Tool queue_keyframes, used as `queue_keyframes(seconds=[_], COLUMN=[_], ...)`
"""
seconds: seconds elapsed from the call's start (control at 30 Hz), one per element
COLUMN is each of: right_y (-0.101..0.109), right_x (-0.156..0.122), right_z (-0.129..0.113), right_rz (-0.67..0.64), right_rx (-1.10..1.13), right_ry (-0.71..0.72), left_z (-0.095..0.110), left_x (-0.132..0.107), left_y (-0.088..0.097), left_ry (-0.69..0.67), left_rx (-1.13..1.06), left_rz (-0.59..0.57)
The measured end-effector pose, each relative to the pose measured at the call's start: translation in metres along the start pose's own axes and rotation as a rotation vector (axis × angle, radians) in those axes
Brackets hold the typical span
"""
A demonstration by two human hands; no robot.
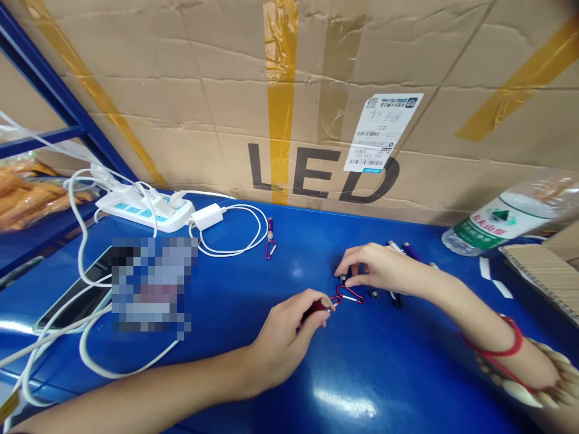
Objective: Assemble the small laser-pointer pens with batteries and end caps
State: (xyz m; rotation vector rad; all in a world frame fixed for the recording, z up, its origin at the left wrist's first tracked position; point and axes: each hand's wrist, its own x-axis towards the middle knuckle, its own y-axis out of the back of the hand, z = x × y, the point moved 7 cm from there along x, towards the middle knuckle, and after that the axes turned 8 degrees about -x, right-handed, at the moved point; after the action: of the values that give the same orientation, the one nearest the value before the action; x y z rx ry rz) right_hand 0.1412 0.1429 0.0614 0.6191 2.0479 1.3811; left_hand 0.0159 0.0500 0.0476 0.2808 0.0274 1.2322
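Observation:
My left hand (289,331) is closed around a small red keychain flashlight (319,306), whose red carabiner clip (349,295) lies on the blue table (226,283). My right hand (377,270) pinches a tiny dark part (344,278) just above the clip. Beside that hand lie other small parts (374,293) and a couple of pens (409,252). A purple keychain flashlight (270,232) with a clip lies farther back on the table.
A white power strip (145,211) with chargers and white cables (235,235) sits at the back left, and a phone (76,295) lies left. A large cardboard box marked LED (316,90) stands behind. A plastic water bottle (506,220) and cardboard sheets (543,265) lie right.

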Motion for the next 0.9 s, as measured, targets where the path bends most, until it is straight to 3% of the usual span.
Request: queue_keyframes(seconds=[0.9], right_y=[-0.0054], right_x=[0.0036], right_z=[0.0029], right_rz=[-0.006], right_rx=[0.071], right_ry=[-0.005], left_z=[-0.0018], left_x=[-0.0011], left_y=[0.0007], left_ry=[0.016], left_rx=[0.032], left_rz=[0.009])
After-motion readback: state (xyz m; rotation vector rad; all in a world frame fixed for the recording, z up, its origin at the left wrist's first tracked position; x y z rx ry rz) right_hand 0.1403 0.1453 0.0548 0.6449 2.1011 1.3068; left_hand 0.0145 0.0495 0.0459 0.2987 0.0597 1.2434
